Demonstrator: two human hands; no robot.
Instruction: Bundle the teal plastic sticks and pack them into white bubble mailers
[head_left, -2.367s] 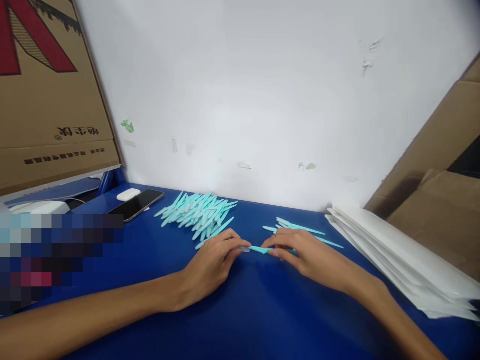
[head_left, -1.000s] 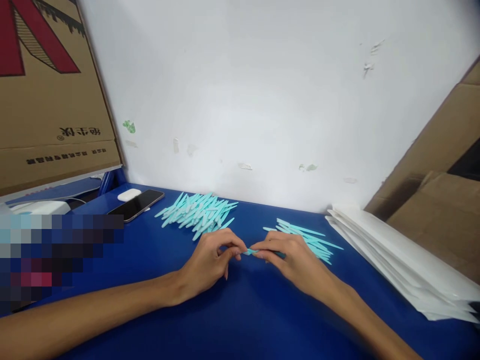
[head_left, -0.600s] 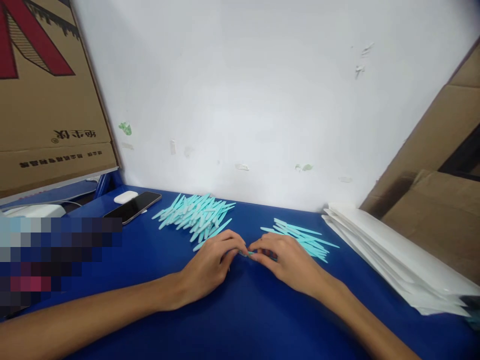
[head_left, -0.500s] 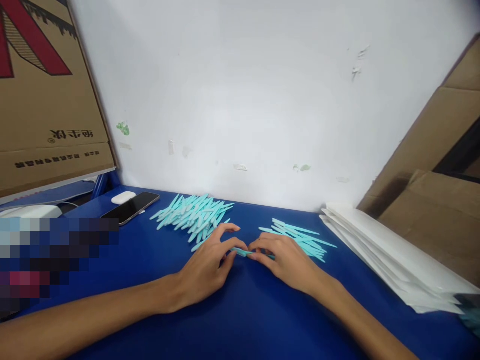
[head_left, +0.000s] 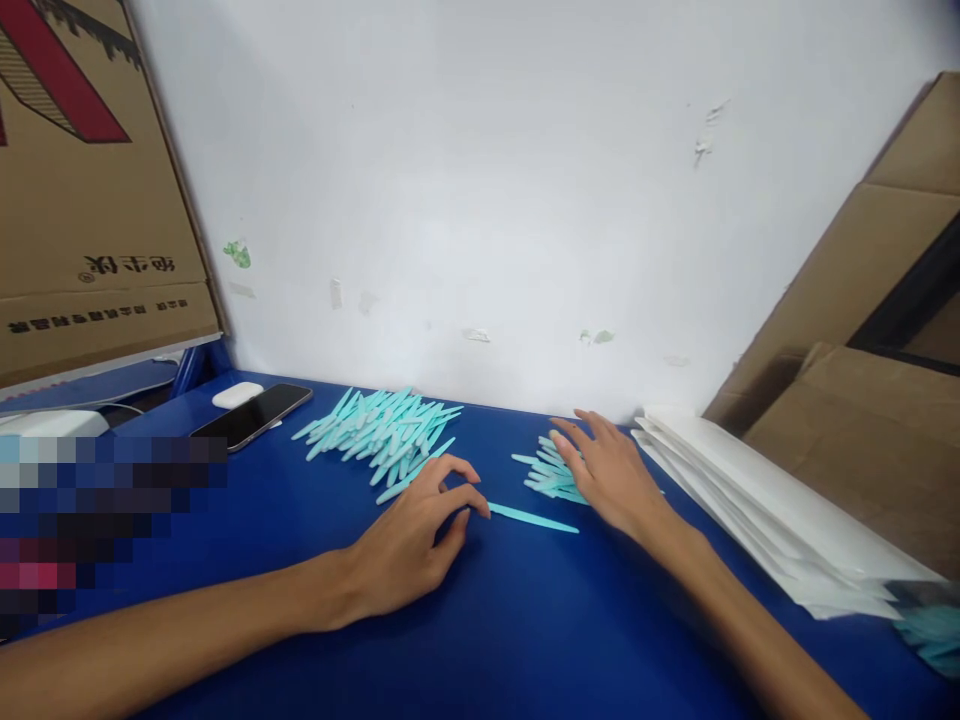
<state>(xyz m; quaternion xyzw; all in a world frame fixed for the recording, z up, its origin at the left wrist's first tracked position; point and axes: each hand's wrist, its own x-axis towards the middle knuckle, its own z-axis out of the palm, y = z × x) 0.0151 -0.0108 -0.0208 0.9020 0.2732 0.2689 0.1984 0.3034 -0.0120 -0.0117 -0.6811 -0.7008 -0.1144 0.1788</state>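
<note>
One slim turquoise stick (head_left: 534, 518), tapered like an eyebrow razor, points right from the fingertips of my left hand (head_left: 416, 530). Its near end is hidden by my curled index finger and thumb, which are closed at it. My right hand (head_left: 611, 470) is over the smaller pile of turquoise sticks (head_left: 551, 470), fingers spread and holding nothing, covering part of that pile. Behind my left hand lies a larger heap of turquoise sticks (head_left: 382, 430), jumbled together.
A phone (head_left: 255, 415) and a white case (head_left: 237, 395) lie on the blue table (head_left: 480, 640) at the left. White sheets or bags (head_left: 757, 510) are stacked at the right. Cardboard boxes (head_left: 90, 200) flank the white wall (head_left: 465, 180). A blurred patch covers the lower left.
My right hand has let go of the stick at my left fingertips and moved up and right over the smaller pile, its fingers opening. My left hand has hardly moved.
</note>
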